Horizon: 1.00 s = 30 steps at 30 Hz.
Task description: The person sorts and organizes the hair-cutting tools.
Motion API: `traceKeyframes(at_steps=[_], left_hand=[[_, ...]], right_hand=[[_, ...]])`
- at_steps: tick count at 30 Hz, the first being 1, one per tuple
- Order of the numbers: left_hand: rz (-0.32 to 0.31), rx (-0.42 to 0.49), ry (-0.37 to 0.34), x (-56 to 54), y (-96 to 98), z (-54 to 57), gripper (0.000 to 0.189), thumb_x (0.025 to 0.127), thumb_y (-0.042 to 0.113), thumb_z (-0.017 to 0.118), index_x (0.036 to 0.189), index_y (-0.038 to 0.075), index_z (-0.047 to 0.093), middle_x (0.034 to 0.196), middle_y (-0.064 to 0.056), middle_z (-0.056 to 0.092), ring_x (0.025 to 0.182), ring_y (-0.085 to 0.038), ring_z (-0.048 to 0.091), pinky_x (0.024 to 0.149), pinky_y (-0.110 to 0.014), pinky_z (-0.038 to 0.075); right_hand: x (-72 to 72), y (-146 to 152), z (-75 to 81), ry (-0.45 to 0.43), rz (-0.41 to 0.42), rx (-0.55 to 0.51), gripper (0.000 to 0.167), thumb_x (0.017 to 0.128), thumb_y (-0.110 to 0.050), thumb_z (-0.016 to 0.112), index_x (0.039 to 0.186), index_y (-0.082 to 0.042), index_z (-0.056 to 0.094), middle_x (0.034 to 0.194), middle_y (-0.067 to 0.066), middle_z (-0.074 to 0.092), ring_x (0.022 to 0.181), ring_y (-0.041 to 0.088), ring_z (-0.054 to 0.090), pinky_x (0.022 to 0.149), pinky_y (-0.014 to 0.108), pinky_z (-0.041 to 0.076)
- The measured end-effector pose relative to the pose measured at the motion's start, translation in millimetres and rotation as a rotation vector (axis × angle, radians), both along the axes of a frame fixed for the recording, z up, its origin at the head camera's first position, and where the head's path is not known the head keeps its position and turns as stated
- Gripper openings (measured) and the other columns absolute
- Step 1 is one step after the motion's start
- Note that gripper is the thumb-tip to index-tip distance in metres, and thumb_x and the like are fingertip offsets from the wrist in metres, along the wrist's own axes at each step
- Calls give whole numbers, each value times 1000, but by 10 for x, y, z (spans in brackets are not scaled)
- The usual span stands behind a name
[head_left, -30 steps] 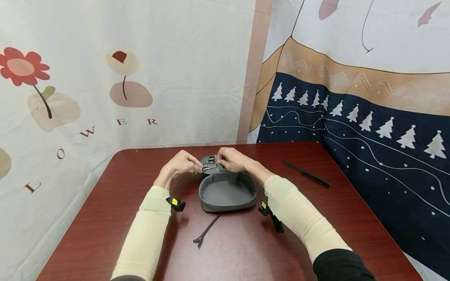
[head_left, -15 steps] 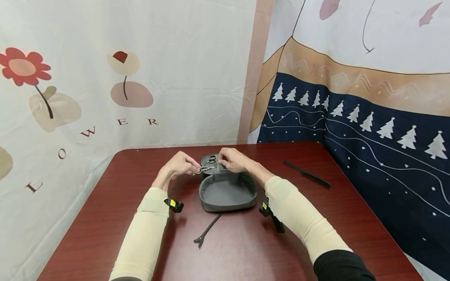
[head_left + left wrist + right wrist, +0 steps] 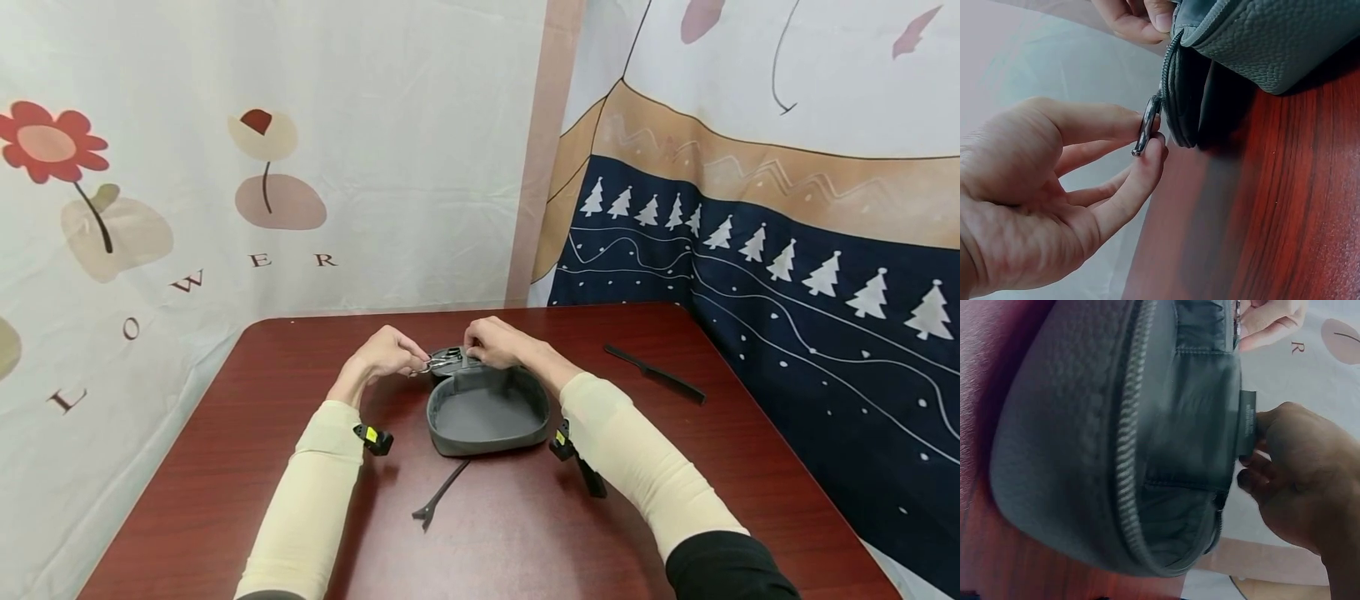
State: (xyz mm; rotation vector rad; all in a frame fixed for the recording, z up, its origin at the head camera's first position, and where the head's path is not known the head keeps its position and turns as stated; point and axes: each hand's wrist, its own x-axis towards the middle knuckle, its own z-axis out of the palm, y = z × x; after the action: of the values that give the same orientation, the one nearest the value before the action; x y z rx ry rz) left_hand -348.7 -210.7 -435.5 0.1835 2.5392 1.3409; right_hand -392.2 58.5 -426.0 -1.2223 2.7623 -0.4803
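Note:
In the head view, a grey zippered case [image 3: 491, 443] sits open on the table, its lid [image 3: 438, 372] at the far side. My left hand [image 3: 386, 354] pinches silver scissors [image 3: 1147, 125] by the handle end between thumb and fingers, at the lid's left edge. The scissors point right, across the lid. A second pair of scissors with dark handles [image 3: 454, 353] lies on the lid's inner side. My right hand [image 3: 493, 342] grips the lid near its middle with curled fingers. Close by that hand, a small dark label [image 3: 1246, 424] stands out in the right wrist view.
A black comb [image 3: 656, 373] lies on the right of the table. Nearer me, in front of the case, is a slim dark forked clip [image 3: 441, 496]. Printed cloths [image 3: 390, 167] hang behind the table and at its right.
The lid has tilted, so its inner face looks flatter and its far edge lower in view. Both hands stay nearly in place, the left still pinching the scissors.

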Motion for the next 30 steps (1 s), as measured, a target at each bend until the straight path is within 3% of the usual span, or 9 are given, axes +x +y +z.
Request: traceKeyframes(at_steps=[6, 16, 30], left_hand=[[2, -16, -8, -4, 2, 21, 20, 95, 4, 82, 112, -4, 87, 107, -16, 87, 78, -9, 75, 94, -44, 70], [2, -44, -3, -30, 2, 12, 16, 96, 4, 82, 110, -1, 88, 100, -11, 87, 77, -9, 75, 93, -44, 69], [7, 23, -30, -19, 20, 3, 22, 95, 1, 81, 114, -8, 85, 108, -19, 86, 81, -11, 80, 89, -37, 71]], right_hand=[[8, -45, 85, -62, -19, 25, 15, 111, -17, 71, 109, -12, 85, 105, 4, 82, 90, 15, 68, 85, 32, 56], [1, -119, 94, -24, -38, 74, 13, 106, -15, 79, 96, -12, 87, 99, 3, 85, 81, 12, 67, 80, 28, 55], [-21, -158, 50, 49, -23, 186, 19, 112, -14, 68, 97, -16, 78, 99, 1, 78, 90, 15, 66, 82, 31, 54]])
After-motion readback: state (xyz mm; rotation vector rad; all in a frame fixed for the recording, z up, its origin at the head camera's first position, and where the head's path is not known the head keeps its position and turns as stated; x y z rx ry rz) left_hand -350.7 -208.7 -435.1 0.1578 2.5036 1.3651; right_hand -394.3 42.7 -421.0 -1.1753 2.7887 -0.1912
